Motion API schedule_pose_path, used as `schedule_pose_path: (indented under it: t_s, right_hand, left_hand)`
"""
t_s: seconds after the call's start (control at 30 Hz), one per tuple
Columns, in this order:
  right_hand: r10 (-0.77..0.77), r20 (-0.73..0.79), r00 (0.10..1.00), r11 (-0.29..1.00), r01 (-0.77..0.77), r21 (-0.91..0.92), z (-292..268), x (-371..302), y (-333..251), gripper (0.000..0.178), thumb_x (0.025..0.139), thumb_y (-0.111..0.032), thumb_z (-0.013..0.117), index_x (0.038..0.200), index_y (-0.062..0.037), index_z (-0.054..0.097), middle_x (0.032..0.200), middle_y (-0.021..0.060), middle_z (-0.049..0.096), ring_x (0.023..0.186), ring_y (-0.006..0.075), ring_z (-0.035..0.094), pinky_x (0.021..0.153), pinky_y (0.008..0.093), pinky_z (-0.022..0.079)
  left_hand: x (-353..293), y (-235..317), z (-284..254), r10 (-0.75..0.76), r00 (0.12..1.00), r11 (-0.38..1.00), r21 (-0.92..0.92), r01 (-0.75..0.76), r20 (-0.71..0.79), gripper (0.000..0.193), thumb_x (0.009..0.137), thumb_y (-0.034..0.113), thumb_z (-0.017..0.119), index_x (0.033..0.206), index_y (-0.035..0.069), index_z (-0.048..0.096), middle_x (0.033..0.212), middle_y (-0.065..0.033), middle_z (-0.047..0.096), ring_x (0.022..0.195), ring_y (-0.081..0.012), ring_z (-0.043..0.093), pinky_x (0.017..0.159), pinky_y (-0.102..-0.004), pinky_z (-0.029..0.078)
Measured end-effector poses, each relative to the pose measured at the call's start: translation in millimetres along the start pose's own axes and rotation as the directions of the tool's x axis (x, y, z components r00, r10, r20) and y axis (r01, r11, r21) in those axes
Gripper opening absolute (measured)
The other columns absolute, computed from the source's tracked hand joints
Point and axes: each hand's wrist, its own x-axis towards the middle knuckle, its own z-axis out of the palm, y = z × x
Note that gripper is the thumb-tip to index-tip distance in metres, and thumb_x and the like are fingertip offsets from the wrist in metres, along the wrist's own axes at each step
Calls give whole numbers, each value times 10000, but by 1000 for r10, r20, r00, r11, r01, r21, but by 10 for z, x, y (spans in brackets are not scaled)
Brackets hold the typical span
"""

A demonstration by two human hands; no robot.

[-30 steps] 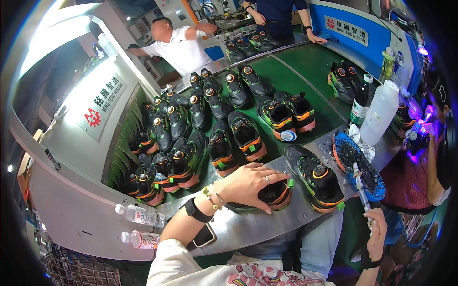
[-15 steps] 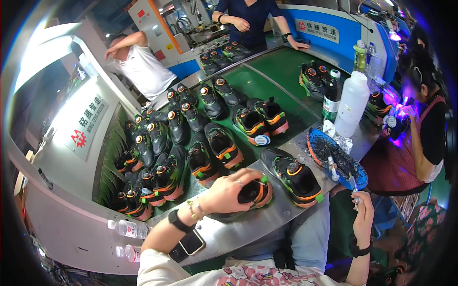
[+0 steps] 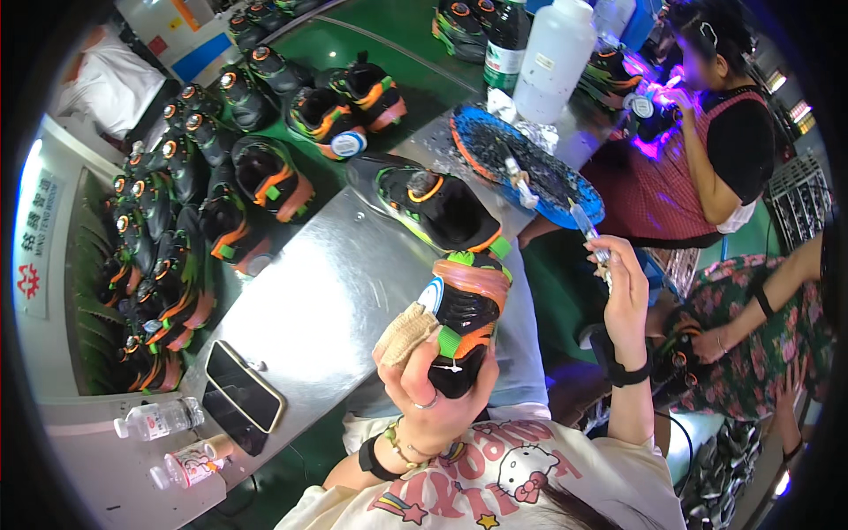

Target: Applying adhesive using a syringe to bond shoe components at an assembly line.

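My left hand (image 3: 422,397) is closed around a black shoe (image 3: 468,305) with orange and green trim, tilted up off the bench in front of my chest. Pinched against its side is a folded tan cloth (image 3: 408,337). In my right hand (image 3: 625,296) a clear syringe (image 3: 590,230) points up and left, its tip over the edge of a blue shoe-sole-shaped tray (image 3: 587,196) smeared with black residue. A small white tube (image 3: 521,181) lies on that tray. Just beyond the held shoe, another black shoe (image 3: 442,208) stands on the metal bench.
Several matching shoes (image 3: 181,168) crowd the green belt at left. A white bottle (image 3: 555,62) and a dark bottle (image 3: 506,44) stand behind the tray. Phone (image 3: 243,397) and plastic bottles (image 3: 163,420) lie at lower left. A co-worker (image 3: 707,150) sits at right under purple light.
My left hand has lifted the shoe off the bench and turned it, bringing it toward my chest; the tan cloth now shows. The view has swung right. My right hand still holds the syringe near the tray.
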Motion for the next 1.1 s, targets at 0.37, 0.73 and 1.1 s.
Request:
schedule_pose_path:
  t_s: [0.37,0.73,1.1]
  right_hand:
    - [7,3,1000,999,-7,-35,35,-29,170,301,1035,-108,337,1131,1,601,1078,79,629,970,129,592,856,268,454]
    - [125,-11,992,975,-125,-182,6,-22,-67,352,1017,-133,319,1165,18,600,1046,83,640,922,132,588,789,254,454]
    - [38,-14,999,949,-41,-313,-65,18,-82,420,992,-189,296,1141,74,587,1033,159,634,880,182,610,750,283,499]
  left_hand:
    - [-259,-288,358,116,990,987,-101,-124,-80,699,613,76,862,1182,52,457,1219,-140,562,1097,-345,581,923,-469,463]
    - [-310,-515,158,322,922,930,108,-351,216,922,569,225,912,1266,67,329,1150,-150,403,910,-284,550,715,-318,490]
    - [-316,-413,213,177,901,980,13,-198,397,547,788,197,761,1285,165,534,961,38,567,878,-211,566,891,-426,451]
